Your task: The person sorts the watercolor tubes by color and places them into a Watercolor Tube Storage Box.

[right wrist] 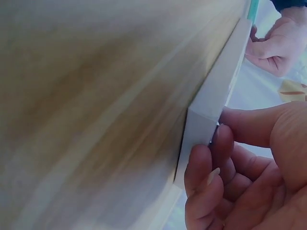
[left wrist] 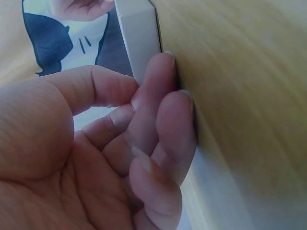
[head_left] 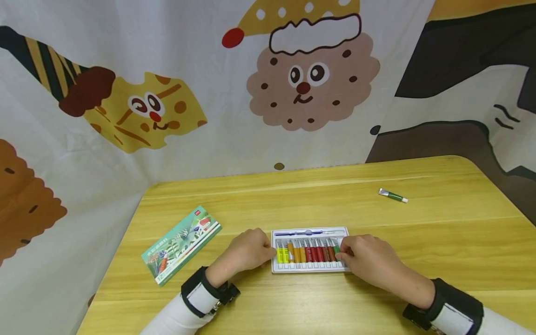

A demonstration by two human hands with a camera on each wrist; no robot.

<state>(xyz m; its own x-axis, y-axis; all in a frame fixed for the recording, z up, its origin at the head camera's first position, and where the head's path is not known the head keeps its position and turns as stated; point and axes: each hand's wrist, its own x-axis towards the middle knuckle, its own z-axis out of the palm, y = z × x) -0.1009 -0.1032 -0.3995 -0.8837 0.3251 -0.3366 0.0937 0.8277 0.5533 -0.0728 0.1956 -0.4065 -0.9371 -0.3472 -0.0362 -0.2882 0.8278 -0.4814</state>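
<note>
A shallow white tray (head_left: 310,270) of paint tubes (head_left: 314,254) lies on the table, its tubes running from yellow through red and brown to green. A thin blue paintbrush (head_left: 299,233) fills the slot along its far side. At the tray's left end, my left hand (head_left: 250,250) pinches the edge between thumb and curled fingers. My right hand (head_left: 370,259) grips the opposite end, the thumb on the rim and fingers against the side wall (right wrist: 216,81), as the right wrist view shows. The left wrist view has the tray's corner (left wrist: 138,38) just beyond my left fingertips.
A green illustrated paint box (head_left: 181,245) lies aslant to the left of the tray. One green paint tube (head_left: 392,195) with a white cap rests at the back right of the wooden table (head_left: 251,200). A curtain (head_left: 209,56) printed with cartoon snacks hangs behind the table.
</note>
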